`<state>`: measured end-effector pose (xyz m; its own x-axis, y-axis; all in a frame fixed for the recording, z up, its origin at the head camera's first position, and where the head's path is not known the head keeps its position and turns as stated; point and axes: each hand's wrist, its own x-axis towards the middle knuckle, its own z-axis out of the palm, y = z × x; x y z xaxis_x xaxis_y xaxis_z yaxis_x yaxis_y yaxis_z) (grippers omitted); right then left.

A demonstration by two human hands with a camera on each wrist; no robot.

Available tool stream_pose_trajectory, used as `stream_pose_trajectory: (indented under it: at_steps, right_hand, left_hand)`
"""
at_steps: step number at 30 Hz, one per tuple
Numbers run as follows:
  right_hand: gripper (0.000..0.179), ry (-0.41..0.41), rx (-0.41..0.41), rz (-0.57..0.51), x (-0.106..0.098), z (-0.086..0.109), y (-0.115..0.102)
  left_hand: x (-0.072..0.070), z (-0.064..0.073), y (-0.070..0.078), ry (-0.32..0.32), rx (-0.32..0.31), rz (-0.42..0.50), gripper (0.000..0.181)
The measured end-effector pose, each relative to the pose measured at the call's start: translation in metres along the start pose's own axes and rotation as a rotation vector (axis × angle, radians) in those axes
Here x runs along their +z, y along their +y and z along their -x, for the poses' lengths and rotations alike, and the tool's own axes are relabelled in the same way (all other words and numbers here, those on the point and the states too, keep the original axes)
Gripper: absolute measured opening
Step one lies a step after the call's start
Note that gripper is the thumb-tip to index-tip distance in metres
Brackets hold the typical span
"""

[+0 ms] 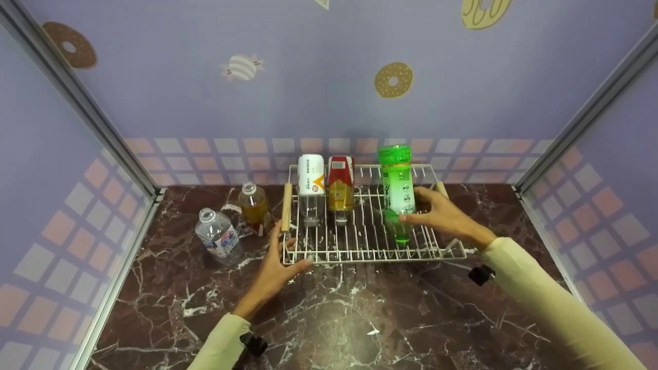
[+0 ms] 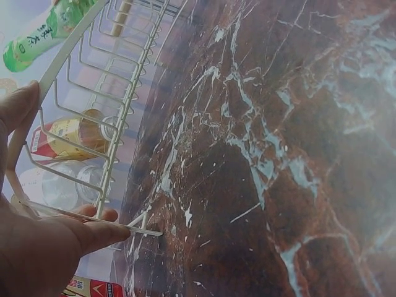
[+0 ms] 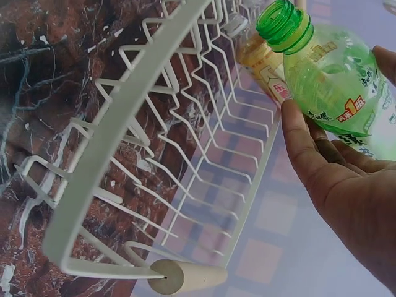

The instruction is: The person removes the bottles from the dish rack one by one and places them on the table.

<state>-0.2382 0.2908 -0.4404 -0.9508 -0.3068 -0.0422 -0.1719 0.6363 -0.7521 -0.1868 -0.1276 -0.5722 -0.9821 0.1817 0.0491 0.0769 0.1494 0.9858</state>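
My right hand (image 1: 447,213) grips a green plastic bottle (image 1: 398,190) over the right part of a white wire dish rack (image 3: 111,148). The bottle is upside down and tilted, its uncapped green neck pointing down towards the wires. With thumb and fingers, my left hand (image 1: 275,270) holds the rack's front left corner, below a wooden handle (image 1: 287,208). Two other bottles lean neck down in the rack's left half: one clear with a white label (image 1: 312,177), one with a red and yellow label (image 1: 340,185).
Left of the rack, a clear bottle (image 1: 221,239) and a bottle of amber look (image 1: 254,208) stand upright on the dark marbled tabletop (image 1: 339,313). A patterned wall (image 1: 329,113) rises right behind the rack, with side walls left and right.
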Motion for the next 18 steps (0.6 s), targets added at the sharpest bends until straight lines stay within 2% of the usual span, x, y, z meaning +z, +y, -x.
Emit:
stream_pose_trajectory:
  at_steps: [10,18]
  right_hand:
    - [0.092,-0.004,-0.065,-0.036,0.004,0.022,0.004]
    - [0.095,-0.012,-0.022,-0.116,0.008,0.04,0.006]
  left_hand:
    - [0.001,0.001,0.0,0.001,0.006,0.021,0.128]
    - [0.0,0.0,-0.001,-0.012,-0.009,0.055,0.129]
